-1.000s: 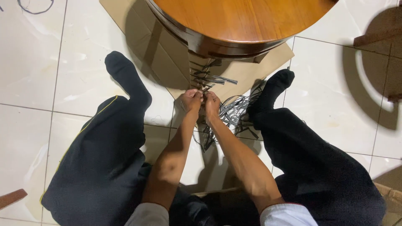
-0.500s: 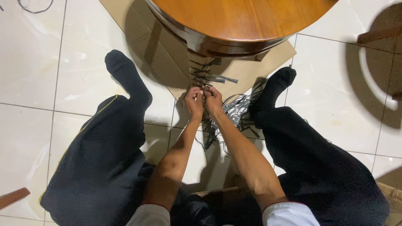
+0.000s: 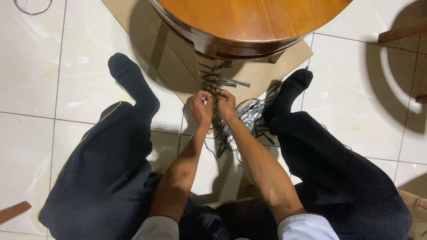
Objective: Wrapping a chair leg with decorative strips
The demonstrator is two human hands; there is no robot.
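Both hands, left hand and right hand, pinch grey strips

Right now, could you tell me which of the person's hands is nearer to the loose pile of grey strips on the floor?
Right. The right hand sits at the edge of the pile of grey strips, while the left hand is on its far side, farther from the pile.

Round counter: top centre of the frame, over the cardboard sheet on the floor.
Strips: wound about the counter's leg, just below its rim, above both hands.
Left hand: centre of frame, touching the right hand beside it.
Loose strip pile: on the floor, right of the hands, against the right foot.
Left foot: left of the hands, well apart.
Cord: upper left corner.
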